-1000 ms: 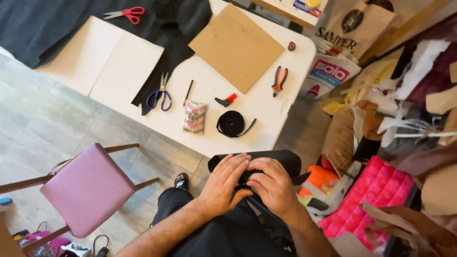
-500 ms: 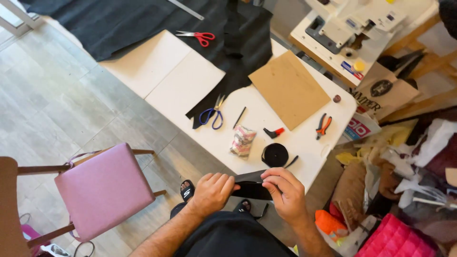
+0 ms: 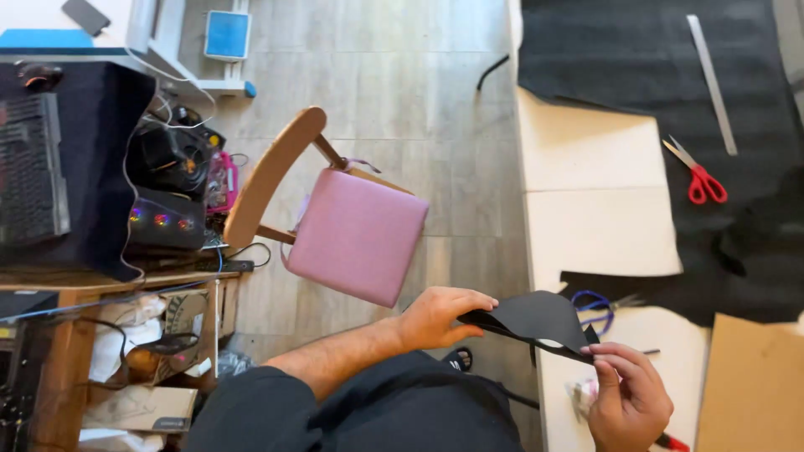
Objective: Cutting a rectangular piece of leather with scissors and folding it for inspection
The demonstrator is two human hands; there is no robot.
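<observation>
Both my hands hold a curved piece of black material (image 3: 536, 318) in front of my lap, beside the white table (image 3: 599, 226). My left hand (image 3: 440, 316) pinches its left end with thumb and fingers. My right hand (image 3: 628, 398) grips its right lower edge. The piece is folded or layered, with a lighter underside showing near my right fingers. Blue-handled scissors (image 3: 593, 305) lie on the table just behind the piece, partly hidden by it.
A chair with a pink seat (image 3: 356, 234) stands left of the table. Black fabric (image 3: 670, 75), a metal ruler (image 3: 712, 79), red-handled scissors (image 3: 699, 176) and brown cardboard (image 3: 754, 381) lie on the table. A cluttered desk with electronics (image 3: 159, 192) is at left.
My view has swung left, so the table now lies at the right. My hands have lifted and spread the black piece away from my lap.
</observation>
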